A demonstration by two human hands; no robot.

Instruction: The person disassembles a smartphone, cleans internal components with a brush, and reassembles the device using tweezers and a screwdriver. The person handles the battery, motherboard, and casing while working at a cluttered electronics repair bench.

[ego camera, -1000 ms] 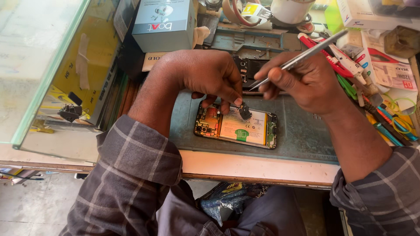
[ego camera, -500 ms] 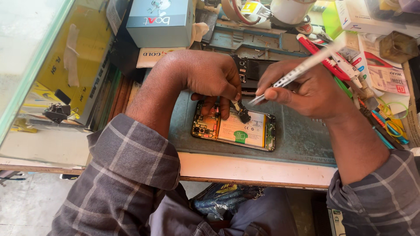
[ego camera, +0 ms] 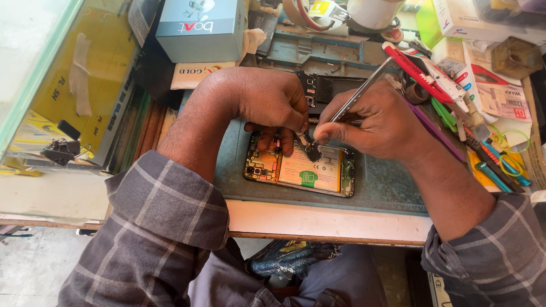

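Note:
An opened phone (ego camera: pixel 310 173) with its back off lies on a grey-green work mat (ego camera: pixel 387 185), its battery and circuit board showing. My left hand (ego camera: pixel 267 102) presses fingertips on the phone's upper left part. My right hand (ego camera: pixel 378 122) grips metal tweezers (ego camera: pixel 355 96), their tips holding a small dark part (ego camera: pixel 312 151) just above the phone's top edge. A black phone piece (ego camera: pixel 327 88) lies behind both hands.
A light blue box (ego camera: pixel 202 28) stands at the back left, above a glass display case (ego camera: pixel 51 85). Screwdrivers, red-handled tools (ego camera: pixel 418 68) and cartons crowd the right side. The bench's front edge (ego camera: pixel 330 222) runs below the mat.
Both hands stayed over the phone. The tweezers tilted a little and their tips shifted slightly with the small dark part still in them.

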